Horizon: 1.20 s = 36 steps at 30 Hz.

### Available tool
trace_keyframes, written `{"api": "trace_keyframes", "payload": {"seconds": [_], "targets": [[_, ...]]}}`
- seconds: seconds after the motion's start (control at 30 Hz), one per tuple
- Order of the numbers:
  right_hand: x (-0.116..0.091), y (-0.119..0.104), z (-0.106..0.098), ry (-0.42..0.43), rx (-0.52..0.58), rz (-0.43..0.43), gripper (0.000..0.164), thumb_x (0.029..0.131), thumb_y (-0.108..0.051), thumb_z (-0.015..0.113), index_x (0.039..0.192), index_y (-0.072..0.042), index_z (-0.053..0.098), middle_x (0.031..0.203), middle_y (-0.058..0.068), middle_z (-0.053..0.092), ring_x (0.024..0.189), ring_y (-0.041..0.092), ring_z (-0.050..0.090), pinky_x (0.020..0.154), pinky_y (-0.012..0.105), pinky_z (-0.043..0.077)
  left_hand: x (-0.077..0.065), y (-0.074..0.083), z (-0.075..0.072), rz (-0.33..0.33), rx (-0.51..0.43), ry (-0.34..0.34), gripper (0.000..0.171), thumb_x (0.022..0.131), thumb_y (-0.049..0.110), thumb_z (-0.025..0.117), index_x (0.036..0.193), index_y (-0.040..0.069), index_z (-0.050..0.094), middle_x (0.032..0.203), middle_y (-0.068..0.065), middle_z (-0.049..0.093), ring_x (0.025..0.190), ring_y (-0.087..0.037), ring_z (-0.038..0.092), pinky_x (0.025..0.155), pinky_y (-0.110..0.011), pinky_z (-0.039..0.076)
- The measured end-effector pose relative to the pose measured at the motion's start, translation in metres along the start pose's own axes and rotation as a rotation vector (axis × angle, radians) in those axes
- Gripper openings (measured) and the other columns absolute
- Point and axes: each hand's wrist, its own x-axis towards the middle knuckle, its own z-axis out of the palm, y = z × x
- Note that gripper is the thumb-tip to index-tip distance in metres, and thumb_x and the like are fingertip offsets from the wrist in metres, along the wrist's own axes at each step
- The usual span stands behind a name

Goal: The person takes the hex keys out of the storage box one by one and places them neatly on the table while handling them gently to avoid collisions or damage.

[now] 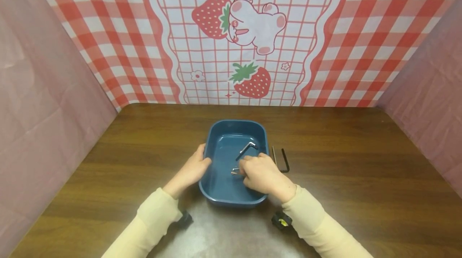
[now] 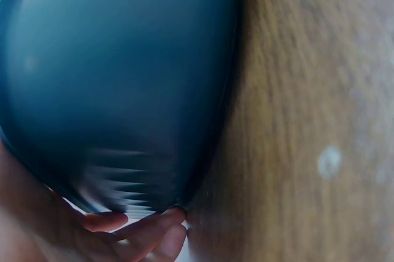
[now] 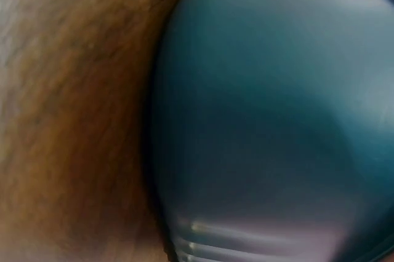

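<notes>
A blue rectangular bin (image 1: 220, 194) stands on the table. My left hand (image 1: 193, 167) grips its left side, thumb at the rim and fingers along the outer wall; in the left wrist view those fingers (image 2: 154, 234) touch the ribbed end of that wall. Inside the bin, my right hand (image 1: 261, 173) has curled fingers at a small silver hex key (image 1: 235, 171), whose bent end pokes out to the left; the rest is hidden. Another L-shaped hex key (image 1: 245, 149) lies in the bin just beyond that hand. The right wrist view shows only the bin's outer wall (image 3: 258, 120) and table.
Right of the bin, a black hex key (image 1: 285, 161) and a thin silver rod-like piece (image 1: 274, 155), partly hidden, lie on the wooden table (image 1: 343, 161). A checked strawberry cloth (image 1: 249, 61) hangs behind, with pinkish cloth (image 1: 47, 89) at the sides.
</notes>
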Motion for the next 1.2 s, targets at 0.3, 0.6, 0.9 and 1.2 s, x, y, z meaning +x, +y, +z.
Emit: {"api": "trace_keyframes", "payload": {"seconds": [0.3,0.6,0.9,1.2], "targets": [[0.001,0.003,0.001,-0.009,0.07,0.034,0.012,0.063,-0.013,0.06,0.066,-0.018,0.049,0.058,-0.011,0.044,0.053,0.006,0.04,0.053,0.025,0.029,0.001,-0.002,0.001,0.001,0.006,0.0,0.053,0.086,0.012,0.041,0.136,-0.001,0.03,0.134,-0.024,0.043,0.12,-0.036,0.045,0.097,-0.049,0.038],[0.003,0.003,-0.003,0.002,0.138,0.061,0.01,0.067,-0.012,0.059,0.072,-0.017,0.052,0.057,-0.011,0.047,0.051,0.006,0.04,0.055,0.026,0.035,0.001,-0.001,0.001,-0.002,0.008,-0.003,0.053,0.086,0.012,0.041,0.137,0.0,0.029,0.134,-0.023,0.043,0.12,-0.036,0.045,0.097,-0.05,0.038],[0.003,0.002,-0.009,-0.03,0.239,0.115,0.012,0.07,-0.012,0.06,0.078,-0.016,0.052,0.061,-0.009,0.046,0.054,0.006,0.042,0.046,0.022,0.035,0.0,0.0,0.0,-0.003,0.009,0.002,0.053,0.086,0.013,0.041,0.137,0.0,0.029,0.135,-0.023,0.043,0.12,-0.035,0.045,0.097,-0.049,0.038],[0.002,0.006,-0.018,0.008,0.352,0.161,0.014,0.07,-0.009,0.061,0.08,-0.015,0.053,0.067,-0.008,0.048,0.062,0.007,0.045,0.054,0.022,0.039,0.001,-0.001,0.0,-0.004,0.008,-0.005,0.053,0.086,0.013,0.04,0.137,0.0,0.029,0.135,-0.023,0.042,0.121,-0.035,0.044,0.097,-0.049,0.038]]}}
